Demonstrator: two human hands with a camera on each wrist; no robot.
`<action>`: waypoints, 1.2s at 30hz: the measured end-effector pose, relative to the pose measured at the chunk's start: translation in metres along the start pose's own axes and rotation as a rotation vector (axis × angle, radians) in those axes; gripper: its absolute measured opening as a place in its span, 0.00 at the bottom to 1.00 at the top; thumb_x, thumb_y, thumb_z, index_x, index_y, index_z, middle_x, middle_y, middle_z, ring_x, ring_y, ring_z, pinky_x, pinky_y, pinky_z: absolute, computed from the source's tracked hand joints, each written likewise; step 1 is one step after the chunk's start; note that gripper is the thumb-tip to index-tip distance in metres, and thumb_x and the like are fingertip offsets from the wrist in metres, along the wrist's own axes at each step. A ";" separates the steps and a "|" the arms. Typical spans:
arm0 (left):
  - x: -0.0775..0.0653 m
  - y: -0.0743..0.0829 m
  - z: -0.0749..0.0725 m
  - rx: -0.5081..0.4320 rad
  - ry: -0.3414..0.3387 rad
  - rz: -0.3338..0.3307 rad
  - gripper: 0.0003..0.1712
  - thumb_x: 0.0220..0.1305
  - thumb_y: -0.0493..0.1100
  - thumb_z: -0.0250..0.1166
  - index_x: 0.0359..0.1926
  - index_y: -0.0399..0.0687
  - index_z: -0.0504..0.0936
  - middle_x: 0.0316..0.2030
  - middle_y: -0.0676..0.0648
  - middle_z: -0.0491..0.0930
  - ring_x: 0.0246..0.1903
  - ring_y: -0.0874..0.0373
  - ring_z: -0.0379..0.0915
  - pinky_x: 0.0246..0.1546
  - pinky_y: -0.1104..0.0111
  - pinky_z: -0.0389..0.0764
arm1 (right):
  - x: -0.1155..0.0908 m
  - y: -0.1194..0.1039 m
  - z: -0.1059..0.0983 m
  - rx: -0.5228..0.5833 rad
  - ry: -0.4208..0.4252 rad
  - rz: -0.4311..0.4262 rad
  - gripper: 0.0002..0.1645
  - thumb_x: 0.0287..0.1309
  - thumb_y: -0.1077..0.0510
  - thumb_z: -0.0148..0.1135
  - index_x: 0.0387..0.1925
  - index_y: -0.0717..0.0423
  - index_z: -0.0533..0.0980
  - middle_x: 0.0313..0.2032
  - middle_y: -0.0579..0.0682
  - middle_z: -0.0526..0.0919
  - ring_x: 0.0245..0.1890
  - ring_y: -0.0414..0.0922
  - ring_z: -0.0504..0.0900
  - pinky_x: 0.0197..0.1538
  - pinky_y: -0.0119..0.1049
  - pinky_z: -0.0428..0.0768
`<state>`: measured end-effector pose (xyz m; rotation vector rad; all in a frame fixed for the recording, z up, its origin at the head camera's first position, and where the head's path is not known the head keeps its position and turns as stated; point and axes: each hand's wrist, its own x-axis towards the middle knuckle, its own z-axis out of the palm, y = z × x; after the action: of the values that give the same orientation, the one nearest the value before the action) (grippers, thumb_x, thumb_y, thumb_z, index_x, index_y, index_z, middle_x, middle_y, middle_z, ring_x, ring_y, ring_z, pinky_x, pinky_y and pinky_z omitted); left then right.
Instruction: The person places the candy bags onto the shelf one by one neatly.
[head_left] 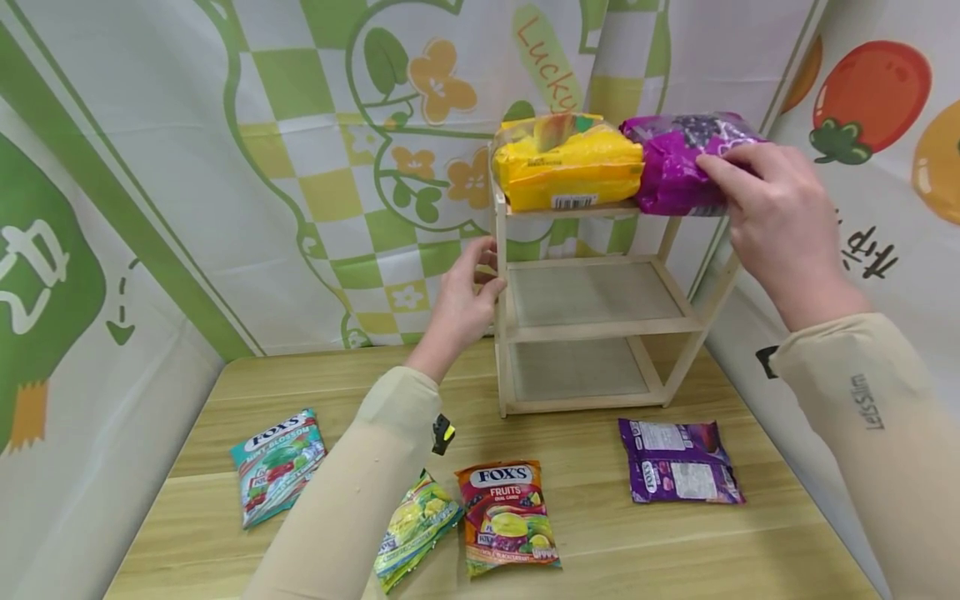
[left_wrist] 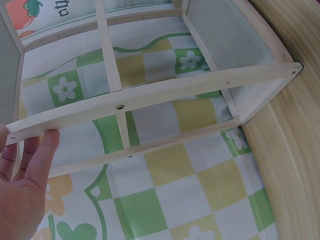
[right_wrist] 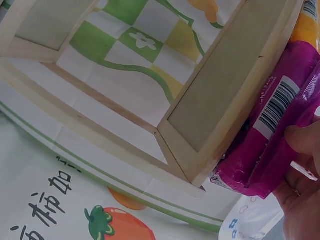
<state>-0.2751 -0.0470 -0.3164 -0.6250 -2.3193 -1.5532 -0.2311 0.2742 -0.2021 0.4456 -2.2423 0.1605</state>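
On the top tier of a small wooden shelf rack [head_left: 600, 335], a purple candy-style packet [head_left: 667, 167] with dark grapes printed on it lies beside a yellow packet [head_left: 570, 171]. My right hand [head_left: 787, 217] holds the purple packet by its right end, thumb toward the front. In the right wrist view the packet's barcode side [right_wrist: 275, 110] faces the camera, overhanging the tier's edge. At the rack's left post, my left hand [head_left: 468, 296] grips the wood between thumb and fingers; some fingertips are hidden behind the post [left_wrist: 100, 107].
Fox's candy bags lie on the wooden table [head_left: 585, 533]: a teal one [head_left: 277, 467] at left, a yellow-green one [head_left: 416, 529] partly behind my left sleeve, an orange one [head_left: 510, 517], and a purple one [head_left: 678, 462] at right. Printed cloth walls [head_left: 315, 167] stand close around the table.
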 end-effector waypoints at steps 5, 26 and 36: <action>0.000 -0.001 0.000 0.003 0.000 -0.003 0.23 0.72 0.28 0.58 0.63 0.47 0.70 0.51 0.43 0.77 0.47 0.46 0.80 0.43 0.59 0.86 | 0.002 0.001 0.003 0.000 -0.002 0.006 0.21 0.74 0.67 0.54 0.63 0.56 0.78 0.57 0.65 0.80 0.57 0.65 0.74 0.68 0.57 0.73; 0.000 0.001 -0.001 -0.004 -0.002 -0.020 0.23 0.71 0.28 0.59 0.63 0.47 0.70 0.51 0.43 0.78 0.48 0.46 0.80 0.45 0.59 0.86 | 0.016 0.001 0.010 -0.021 -0.077 0.067 0.22 0.76 0.65 0.49 0.66 0.54 0.76 0.58 0.66 0.78 0.60 0.65 0.72 0.71 0.58 0.70; -0.001 0.001 0.000 -0.007 -0.001 -0.010 0.23 0.71 0.28 0.58 0.63 0.46 0.71 0.51 0.43 0.77 0.48 0.46 0.80 0.45 0.59 0.86 | 0.020 0.002 0.013 -0.037 -0.095 0.075 0.23 0.76 0.66 0.48 0.67 0.54 0.75 0.59 0.66 0.77 0.60 0.65 0.71 0.72 0.58 0.68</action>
<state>-0.2738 -0.0470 -0.3153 -0.6171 -2.3225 -1.5659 -0.2533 0.2678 -0.1957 0.3559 -2.3524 0.1397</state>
